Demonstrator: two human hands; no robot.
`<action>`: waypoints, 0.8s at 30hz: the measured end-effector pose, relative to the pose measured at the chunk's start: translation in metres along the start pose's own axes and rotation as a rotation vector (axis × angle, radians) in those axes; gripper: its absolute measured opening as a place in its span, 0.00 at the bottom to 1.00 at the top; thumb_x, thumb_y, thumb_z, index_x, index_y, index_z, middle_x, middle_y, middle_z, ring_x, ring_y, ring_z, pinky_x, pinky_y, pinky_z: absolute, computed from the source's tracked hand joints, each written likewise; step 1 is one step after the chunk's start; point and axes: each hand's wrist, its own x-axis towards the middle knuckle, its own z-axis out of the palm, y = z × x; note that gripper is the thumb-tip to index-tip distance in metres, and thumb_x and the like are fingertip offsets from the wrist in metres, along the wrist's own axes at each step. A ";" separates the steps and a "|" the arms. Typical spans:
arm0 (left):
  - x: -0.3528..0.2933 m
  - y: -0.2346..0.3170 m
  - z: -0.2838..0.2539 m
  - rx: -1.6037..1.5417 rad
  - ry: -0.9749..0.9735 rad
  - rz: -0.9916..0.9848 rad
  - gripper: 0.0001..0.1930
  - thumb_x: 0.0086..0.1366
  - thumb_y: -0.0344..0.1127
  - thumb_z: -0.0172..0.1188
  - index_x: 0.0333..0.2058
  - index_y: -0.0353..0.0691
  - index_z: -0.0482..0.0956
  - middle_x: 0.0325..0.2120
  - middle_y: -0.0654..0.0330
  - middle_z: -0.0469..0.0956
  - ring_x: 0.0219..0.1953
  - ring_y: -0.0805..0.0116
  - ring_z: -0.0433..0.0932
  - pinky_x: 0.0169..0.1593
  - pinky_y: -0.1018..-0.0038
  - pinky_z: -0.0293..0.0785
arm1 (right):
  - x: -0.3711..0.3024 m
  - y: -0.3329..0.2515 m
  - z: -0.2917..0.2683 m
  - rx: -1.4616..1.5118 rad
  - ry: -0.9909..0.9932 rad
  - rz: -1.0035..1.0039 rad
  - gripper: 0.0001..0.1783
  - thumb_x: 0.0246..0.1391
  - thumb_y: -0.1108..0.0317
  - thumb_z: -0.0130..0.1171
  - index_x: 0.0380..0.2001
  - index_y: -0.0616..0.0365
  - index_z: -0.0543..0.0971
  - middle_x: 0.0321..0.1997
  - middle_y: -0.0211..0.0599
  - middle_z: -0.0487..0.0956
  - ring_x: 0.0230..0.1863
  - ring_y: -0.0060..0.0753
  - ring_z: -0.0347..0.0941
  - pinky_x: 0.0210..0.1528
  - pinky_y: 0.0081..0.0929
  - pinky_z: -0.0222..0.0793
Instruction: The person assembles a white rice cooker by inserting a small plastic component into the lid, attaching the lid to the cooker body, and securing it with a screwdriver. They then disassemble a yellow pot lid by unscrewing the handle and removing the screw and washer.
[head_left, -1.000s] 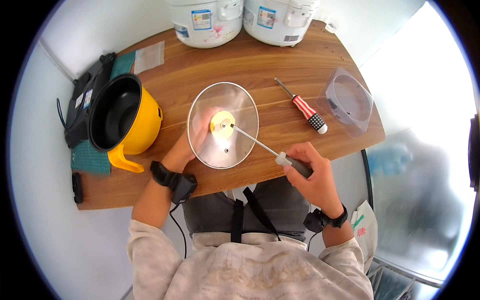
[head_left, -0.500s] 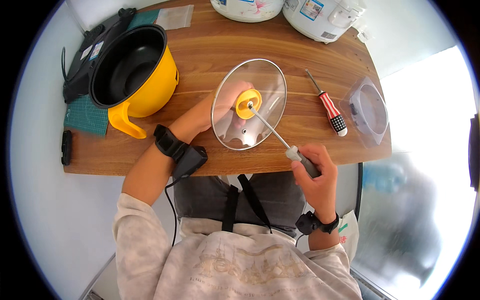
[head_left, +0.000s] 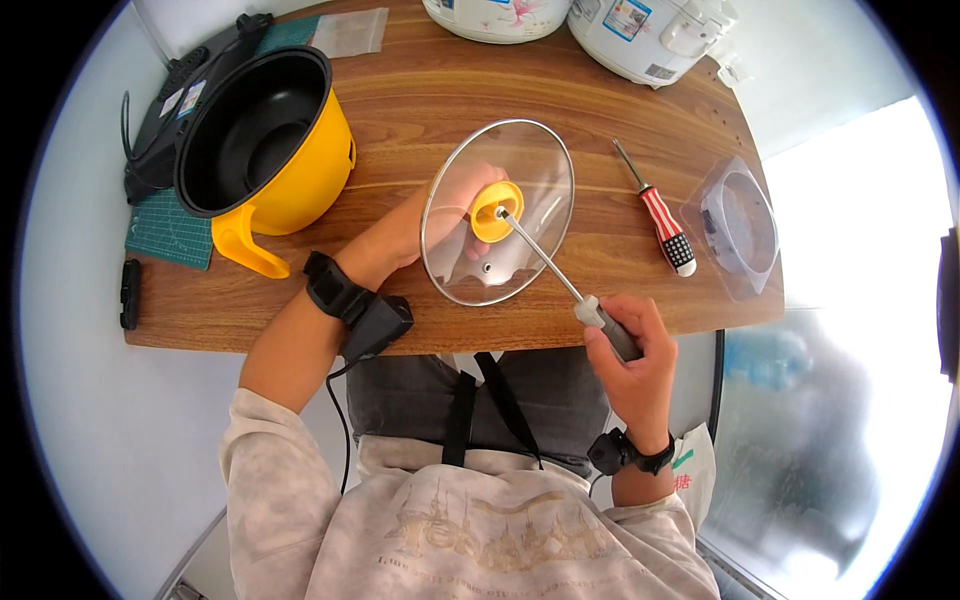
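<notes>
A round glass pot lid point(head_left: 535, 170) with a metal rim stands tilted above the table, its underside turned toward me. Behind the glass, my left hand point(head_left: 462, 200) is closed around the yellow knob point(head_left: 492, 228) at its centre. My right hand point(head_left: 640, 362) grips the grey handle of a screwdriver point(head_left: 556, 270). The screwdriver's long shaft slants up and left, and its tip meets the screw in the middle of the knob. Part of my left hand's fingers is hidden by the knob.
A yellow pot point(head_left: 310, 175) with a black inside stands at the left, near a black device point(head_left: 150, 150) and a green cutting mat point(head_left: 165, 230). At right lie a red-striped screwdriver point(head_left: 660, 220) and a clear plastic package point(head_left: 745, 225). White rice cookers point(head_left: 640, 45) stand at the back.
The screwdriver's tip stays at the knob's screw while the lid tilts very slightly. Both hands keep their hold and hardly move.
</notes>
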 end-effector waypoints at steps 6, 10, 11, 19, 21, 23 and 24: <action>0.002 -0.012 -0.008 -0.040 -0.039 0.019 0.12 0.75 0.36 0.45 0.47 0.37 0.73 0.32 0.61 0.75 0.26 0.76 0.76 0.28 0.80 0.72 | 0.001 -0.010 -0.001 -0.126 -0.025 -0.078 0.14 0.51 0.74 0.66 0.42 0.60 0.78 0.36 0.39 0.84 0.37 0.31 0.82 0.42 0.24 0.75; -0.004 -0.002 0.010 -0.039 0.107 0.029 0.20 0.76 0.50 0.40 0.37 0.41 0.73 0.19 0.65 0.70 0.15 0.78 0.67 0.19 0.82 0.62 | 0.001 -0.021 -0.002 -0.179 -0.082 -0.146 0.17 0.53 0.75 0.64 0.48 0.59 0.80 0.37 0.42 0.83 0.36 0.37 0.82 0.43 0.26 0.75; -0.006 0.003 0.016 -0.058 0.144 0.008 0.21 0.76 0.52 0.39 0.35 0.42 0.72 0.17 0.67 0.68 0.13 0.78 0.64 0.17 0.82 0.59 | 0.002 -0.024 -0.003 -0.200 -0.099 -0.191 0.18 0.54 0.75 0.64 0.49 0.60 0.80 0.37 0.43 0.83 0.36 0.39 0.82 0.43 0.27 0.75; -0.011 -0.004 0.011 -0.282 0.083 -0.090 0.20 0.75 0.54 0.39 0.36 0.46 0.72 0.15 0.70 0.63 0.12 0.81 0.57 0.16 0.81 0.50 | 0.009 -0.040 -0.006 -0.230 -0.200 -0.234 0.20 0.55 0.78 0.62 0.52 0.59 0.79 0.38 0.45 0.82 0.35 0.46 0.79 0.41 0.30 0.74; -0.015 0.010 0.016 -0.349 0.111 -0.131 0.20 0.75 0.54 0.40 0.36 0.46 0.72 0.14 0.71 0.63 0.11 0.82 0.56 0.15 0.82 0.48 | 0.012 -0.042 -0.007 -0.245 -0.211 -0.239 0.21 0.54 0.79 0.62 0.52 0.59 0.80 0.36 0.44 0.80 0.33 0.46 0.78 0.40 0.31 0.74; -0.016 0.015 0.020 -0.390 0.138 -0.148 0.19 0.75 0.54 0.41 0.36 0.46 0.72 0.14 0.71 0.63 0.10 0.82 0.55 0.14 0.82 0.48 | 0.014 -0.040 -0.007 -0.263 -0.214 -0.264 0.21 0.54 0.79 0.62 0.52 0.59 0.80 0.33 0.44 0.79 0.30 0.47 0.76 0.37 0.31 0.73; -0.016 0.014 0.020 -0.397 0.151 -0.144 0.19 0.75 0.54 0.41 0.36 0.46 0.72 0.14 0.71 0.63 0.10 0.83 0.55 0.14 0.83 0.48 | 0.015 -0.040 -0.007 -0.268 -0.210 -0.284 0.21 0.53 0.79 0.62 0.52 0.58 0.80 0.32 0.43 0.78 0.29 0.46 0.75 0.35 0.31 0.72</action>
